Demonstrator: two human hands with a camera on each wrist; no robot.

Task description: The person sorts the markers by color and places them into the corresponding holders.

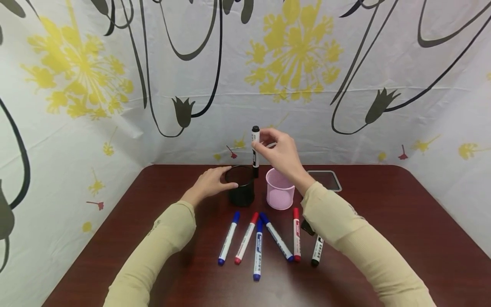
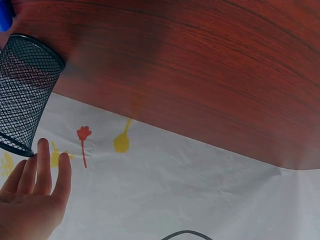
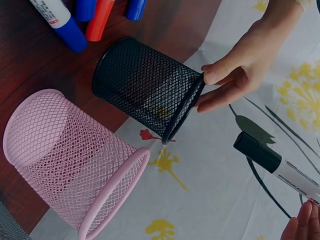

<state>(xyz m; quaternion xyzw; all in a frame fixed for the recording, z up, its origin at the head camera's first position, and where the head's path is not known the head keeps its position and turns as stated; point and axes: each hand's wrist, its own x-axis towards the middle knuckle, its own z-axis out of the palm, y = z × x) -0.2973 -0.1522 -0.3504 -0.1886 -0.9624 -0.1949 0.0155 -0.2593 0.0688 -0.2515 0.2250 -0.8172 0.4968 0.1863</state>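
Observation:
My right hand (image 1: 281, 153) pinches a whiteboard marker (image 1: 255, 147) between thumb and fingers, upright, its long black cap pointing down. The marker's lower end is beside the right rim of the black mesh pen cup (image 1: 241, 194), and in the right wrist view the marker (image 3: 295, 175) is above and apart from that rim. With thumb and fingers spread around its left side, my left hand (image 1: 209, 182) holds the black cup at the rim. A pink mesh pen cup (image 1: 280, 194) stands just right of the black one, below my right hand.
In front of the cups lie several markers, among them a blue one (image 1: 229, 238), a red one (image 1: 246, 238) and a black one (image 1: 318, 251). A grey-rimmed rectangular mesh item (image 1: 325, 181) is partly behind my right wrist. Patterned cloth (image 1: 215, 81) hangs at the table's back edge.

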